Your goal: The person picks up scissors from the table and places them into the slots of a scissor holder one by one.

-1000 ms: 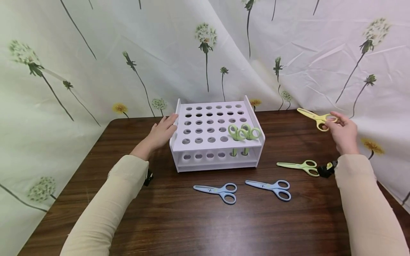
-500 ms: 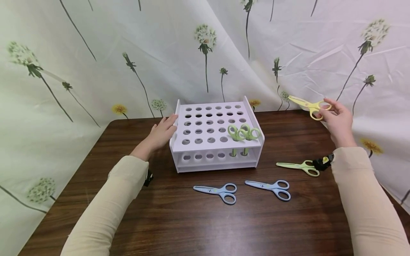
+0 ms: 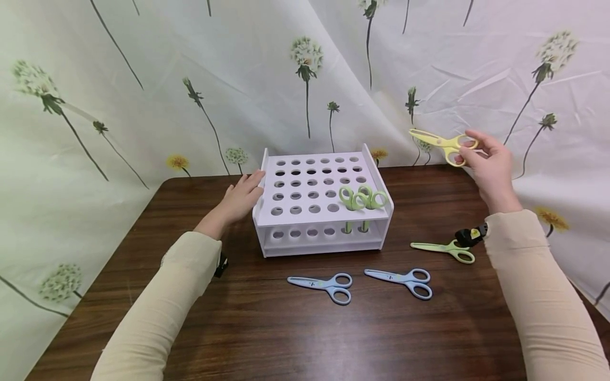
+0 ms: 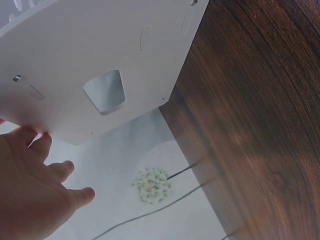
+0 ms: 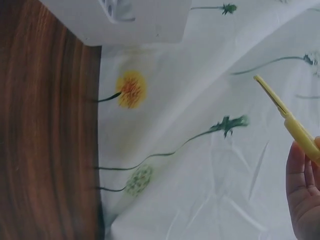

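My right hand (image 3: 491,166) pinches a pair of yellow scissors (image 3: 440,142) by the handle loops, raised over the table's back right with the blades pointing left. The right wrist view shows the same yellow scissors (image 5: 295,127) edge-on beside the fingers. A white rack (image 3: 310,217) with rows of round holes stands mid-table. Two pairs of green scissors (image 3: 355,199) sit upright in its front right holes, handles up. My left hand (image 3: 237,198) rests against the rack's left side with relaxed fingers; in the left wrist view its fingertips (image 4: 42,142) touch the panel's edge.
Two pairs of blue scissors lie in front of the rack, the left blue scissors (image 3: 326,286) and the right blue scissors (image 3: 402,280). Another pair of green scissors (image 3: 445,249) lies to the right, near my right wrist. Behind the table (image 3: 286,338) hangs a flower-printed curtain (image 3: 229,79).
My right hand has lifted the yellow scissors higher and carried them left, toward the rack. My left hand and the rack have stayed in place.
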{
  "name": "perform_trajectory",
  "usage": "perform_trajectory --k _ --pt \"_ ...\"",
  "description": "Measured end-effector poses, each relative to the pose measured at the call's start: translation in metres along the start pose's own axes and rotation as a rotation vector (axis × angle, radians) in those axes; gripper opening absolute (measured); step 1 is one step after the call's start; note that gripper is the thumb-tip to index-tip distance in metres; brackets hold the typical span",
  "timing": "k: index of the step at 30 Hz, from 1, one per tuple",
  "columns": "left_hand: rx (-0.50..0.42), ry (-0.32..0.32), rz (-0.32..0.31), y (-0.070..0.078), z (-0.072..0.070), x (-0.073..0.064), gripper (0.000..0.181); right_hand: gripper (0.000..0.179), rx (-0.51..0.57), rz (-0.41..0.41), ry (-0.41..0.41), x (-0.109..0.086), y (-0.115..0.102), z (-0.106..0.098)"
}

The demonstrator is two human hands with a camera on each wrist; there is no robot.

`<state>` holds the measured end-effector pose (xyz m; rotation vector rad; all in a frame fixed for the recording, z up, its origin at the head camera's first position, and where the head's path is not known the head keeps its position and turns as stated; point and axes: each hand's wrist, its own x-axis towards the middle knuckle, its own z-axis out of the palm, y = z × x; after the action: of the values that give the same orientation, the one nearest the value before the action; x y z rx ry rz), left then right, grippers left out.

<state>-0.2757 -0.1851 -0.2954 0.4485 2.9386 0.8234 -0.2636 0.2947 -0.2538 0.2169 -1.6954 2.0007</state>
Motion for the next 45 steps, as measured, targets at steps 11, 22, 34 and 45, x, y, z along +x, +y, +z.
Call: perform_trajectory --k 11,22,34,45 --pt "-0.008 0.0 -0.002 -0.001 0.001 0.0 0.054 0.037 -0.005 -0.04 -0.065 -0.003 -0.011 0.024" --pt "-0.012 0.0 -0.005 -0.001 0.001 -0.001 0.055 0.037 0.043 -0.085 -0.133 -0.007 -0.02 0.047" --pt "-0.007 0.001 -0.006 -0.002 0.001 0.0 0.054 0.034 0.016 -0.139 -0.185 -0.012 -0.027 0.066" --pt "-0.014 -0.005 0.002 -0.002 0.001 0.001 0.055 0.034 0.022 -0.146 -0.243 -0.016 -0.028 0.079"
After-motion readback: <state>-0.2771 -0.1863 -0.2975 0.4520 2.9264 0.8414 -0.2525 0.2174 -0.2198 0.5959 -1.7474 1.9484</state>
